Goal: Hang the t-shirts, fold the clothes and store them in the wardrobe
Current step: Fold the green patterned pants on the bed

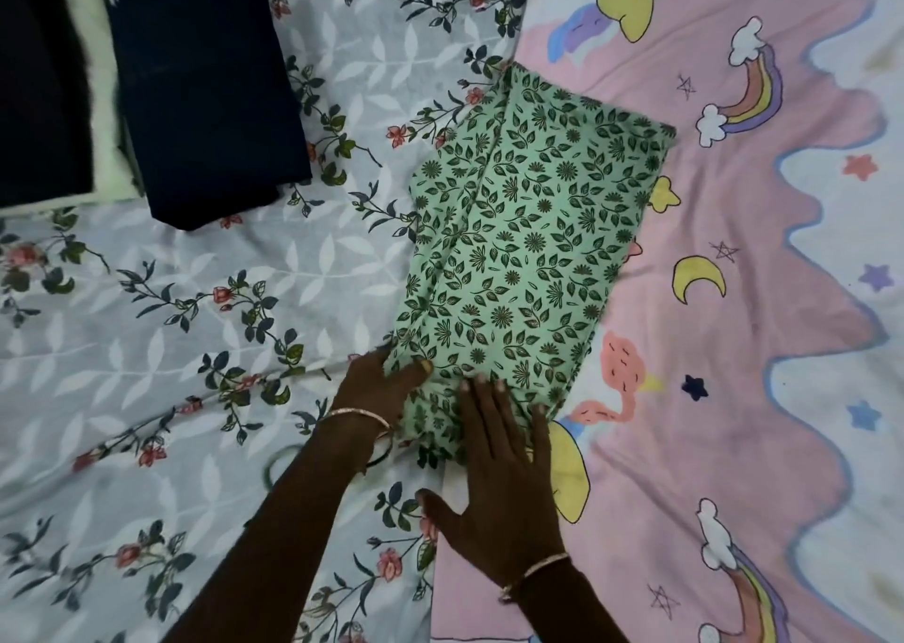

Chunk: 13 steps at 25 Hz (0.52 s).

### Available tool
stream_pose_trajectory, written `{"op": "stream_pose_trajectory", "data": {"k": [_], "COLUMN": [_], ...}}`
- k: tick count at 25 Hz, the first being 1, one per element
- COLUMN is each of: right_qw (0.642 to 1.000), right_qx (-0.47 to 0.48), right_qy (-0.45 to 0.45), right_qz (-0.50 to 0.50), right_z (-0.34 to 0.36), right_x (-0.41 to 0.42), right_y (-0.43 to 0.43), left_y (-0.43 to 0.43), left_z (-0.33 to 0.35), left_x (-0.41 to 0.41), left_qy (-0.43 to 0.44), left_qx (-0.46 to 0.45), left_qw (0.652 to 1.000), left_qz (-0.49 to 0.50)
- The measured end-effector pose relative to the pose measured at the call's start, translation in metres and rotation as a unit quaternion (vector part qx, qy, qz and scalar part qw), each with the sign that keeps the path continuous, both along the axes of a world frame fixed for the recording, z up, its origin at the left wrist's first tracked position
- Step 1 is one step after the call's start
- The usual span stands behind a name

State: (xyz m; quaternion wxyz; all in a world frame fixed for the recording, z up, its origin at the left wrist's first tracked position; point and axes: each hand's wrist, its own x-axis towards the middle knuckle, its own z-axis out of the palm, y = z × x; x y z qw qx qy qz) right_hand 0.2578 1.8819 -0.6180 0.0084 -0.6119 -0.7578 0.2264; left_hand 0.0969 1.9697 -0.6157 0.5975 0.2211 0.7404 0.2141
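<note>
A light green garment (pixel 528 251) with a dark leaf and flower print lies folded into a long rectangle in the middle of the bed, running from near me to the far right. My left hand (pixel 379 383) grips its near left corner, thumb on top of the cloth and fingers tucked under the edge. My right hand (pixel 499 471) lies flat on the near end of the garment with fingers straight and spread, pressing it down.
A folded dark navy garment (pixel 205 89) lies at the far left, beside another dark piece (pixel 39 80) and a white strip. A grey floral bedsheet (pixel 171 324) covers the left half, a pink rainbow-and-moon sheet (pixel 734 349) the right.
</note>
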Motion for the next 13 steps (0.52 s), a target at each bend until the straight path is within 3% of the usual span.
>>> {"op": "stream_pose_trajectory", "data": {"k": [3,7,9,10,12,13], "right_qw": [0.996,0.990,0.996,0.997,0.996,0.995], "right_qx": [0.050,0.075,0.068,0.071,0.062,0.045], "right_qy": [0.026,0.068,0.038,0.022,0.011,0.015], "right_qz": [-0.074,-0.094,-0.030,0.004,0.058,0.082], "right_z": [0.003,0.008,0.019,0.026,0.046,0.057], "right_x": [-0.014,0.001,0.019,0.028,0.044,0.050], "right_y": [0.002,0.032,0.034,0.034,0.033,0.031], "left_y": [0.000,-0.008,-0.012,-0.012,-0.012,-0.008], "left_z": [0.024,0.034,0.039,0.041,0.048,0.054], "left_x": [0.013,0.020,0.016,0.013,0.008,0.007], "left_qy": [-0.151,-0.125,-0.029,0.070,0.245,0.248], "left_qx": [-0.018,-0.030,-0.027,0.010,0.198,0.296], "left_qw": [0.982,0.989,0.999,0.996,0.942,0.917], "left_qz": [0.108,0.077,0.003,-0.061,-0.113,-0.104]}}
